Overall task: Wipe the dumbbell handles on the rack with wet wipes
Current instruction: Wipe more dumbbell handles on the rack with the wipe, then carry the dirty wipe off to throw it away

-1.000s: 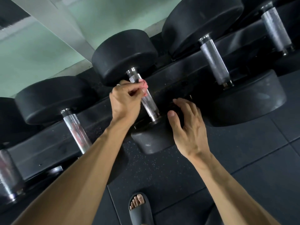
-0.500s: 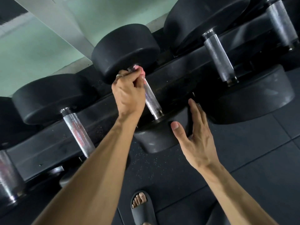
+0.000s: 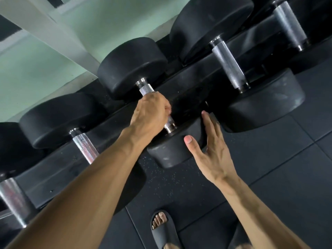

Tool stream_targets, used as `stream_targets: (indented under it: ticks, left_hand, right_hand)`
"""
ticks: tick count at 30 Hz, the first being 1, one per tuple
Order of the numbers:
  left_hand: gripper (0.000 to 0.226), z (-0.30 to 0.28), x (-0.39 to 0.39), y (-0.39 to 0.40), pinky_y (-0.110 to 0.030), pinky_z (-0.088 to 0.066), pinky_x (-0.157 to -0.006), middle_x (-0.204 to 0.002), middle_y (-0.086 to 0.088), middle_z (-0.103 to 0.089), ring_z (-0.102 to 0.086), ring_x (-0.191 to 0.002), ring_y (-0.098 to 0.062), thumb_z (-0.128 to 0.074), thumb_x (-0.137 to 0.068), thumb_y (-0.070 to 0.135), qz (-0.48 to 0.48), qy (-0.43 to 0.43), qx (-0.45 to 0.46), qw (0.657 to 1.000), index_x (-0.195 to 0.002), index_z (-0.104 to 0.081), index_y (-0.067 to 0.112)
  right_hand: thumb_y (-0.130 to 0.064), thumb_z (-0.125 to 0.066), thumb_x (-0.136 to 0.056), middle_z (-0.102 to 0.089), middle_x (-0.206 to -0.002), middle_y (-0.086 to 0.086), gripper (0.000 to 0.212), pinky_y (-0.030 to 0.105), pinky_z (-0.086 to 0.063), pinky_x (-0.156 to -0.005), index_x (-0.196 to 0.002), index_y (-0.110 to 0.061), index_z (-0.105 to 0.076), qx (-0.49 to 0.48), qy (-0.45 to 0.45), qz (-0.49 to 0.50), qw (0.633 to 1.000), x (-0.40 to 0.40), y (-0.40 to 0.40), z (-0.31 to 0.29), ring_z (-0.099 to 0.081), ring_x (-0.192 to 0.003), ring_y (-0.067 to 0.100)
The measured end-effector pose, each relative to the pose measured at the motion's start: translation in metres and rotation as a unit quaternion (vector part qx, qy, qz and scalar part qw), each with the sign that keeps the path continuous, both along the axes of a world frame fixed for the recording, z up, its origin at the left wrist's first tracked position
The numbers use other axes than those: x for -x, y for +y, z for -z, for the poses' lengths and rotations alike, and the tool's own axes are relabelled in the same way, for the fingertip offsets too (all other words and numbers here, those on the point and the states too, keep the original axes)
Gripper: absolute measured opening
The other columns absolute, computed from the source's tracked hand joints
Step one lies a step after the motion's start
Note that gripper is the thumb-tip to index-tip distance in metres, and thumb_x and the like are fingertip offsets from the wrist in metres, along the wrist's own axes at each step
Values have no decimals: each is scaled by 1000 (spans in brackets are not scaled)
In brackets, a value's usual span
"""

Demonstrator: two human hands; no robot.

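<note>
The left hand (image 3: pixel 152 112) is gripping the middle handle (image 3: pixel 147 89), fingers curled round it, mid-wipe; the right hand (image 3: pixel 212 150), fingers straight, is steadying the near head (image 3: pixel 172 151). Other handles apparently remain.

black rack (image 3: pixel 181 78) — round-headed dumbbells (image 3: pixel 132 66) in a row across its rails

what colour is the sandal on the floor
Dark grey, an open-toed slide sandal; the head view shows it.
</note>
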State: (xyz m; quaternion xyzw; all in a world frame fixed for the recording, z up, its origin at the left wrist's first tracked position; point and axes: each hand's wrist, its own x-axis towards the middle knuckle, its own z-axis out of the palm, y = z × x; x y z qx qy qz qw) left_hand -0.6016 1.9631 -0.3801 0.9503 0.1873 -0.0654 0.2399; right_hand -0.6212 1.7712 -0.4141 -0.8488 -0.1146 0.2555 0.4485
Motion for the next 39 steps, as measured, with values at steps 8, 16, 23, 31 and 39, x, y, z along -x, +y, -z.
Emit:
stream_targets:
  ticks: [8,16,23,31,39]
  left_hand:
    - [12,-8,16,0,-6,-44,-65,-79,17,-67,-65,-72,-1,-71,-90,16,16,70,149,986,-97,-78,21]
    - [10,-84,18,-53,-19,-51,-57,-79,-1,-76,-69,-68,-10,-75,-85,20,-37,33,350,935,-94,-77,18]
    - [9,-126,-20,-169,-21,-53,-62,-82,-7,-75,-68,-75,-12,-74,-84,21,-33,65,412,908,-92,-76,23]
    - [13,-161,-98,-338,-35,-59,-79,-81,2,-74,-71,-80,-13,-77,-84,27,31,62,336,939,-97,-75,26]
    - [44,-191,-225,-484,-28,-55,-87,-94,12,-72,-67,-87,-3,-73,-76,55,182,56,200,961,-111,-71,27]
  right_hand:
    - [-72,-55,-81,-23,-162,-6,93,41,-32,-118,-157,-30,-21,28,28,7,999,-3,-1,-20,-27,-147,15]
    - [-34,-80,-82,-60,-126,-14,72,9,-43,-91,-145,-27,-46,-99,-6,88,991,-3,-24,-76,-58,-113,-2]
    - [-12,-75,-87,-74,-84,-9,17,30,-60,-79,-104,-17,-74,-150,-11,157,976,-45,-135,-130,-72,-80,6]
    - [-9,-68,-91,-75,-78,-4,12,36,-59,-80,-88,-20,-73,-163,-3,253,954,-107,-317,-183,-72,-76,14]
    - [-24,-73,-92,-76,-82,-4,9,39,-59,-82,-83,-23,-72,-158,-27,357,920,-219,-450,-219,-73,-79,14]
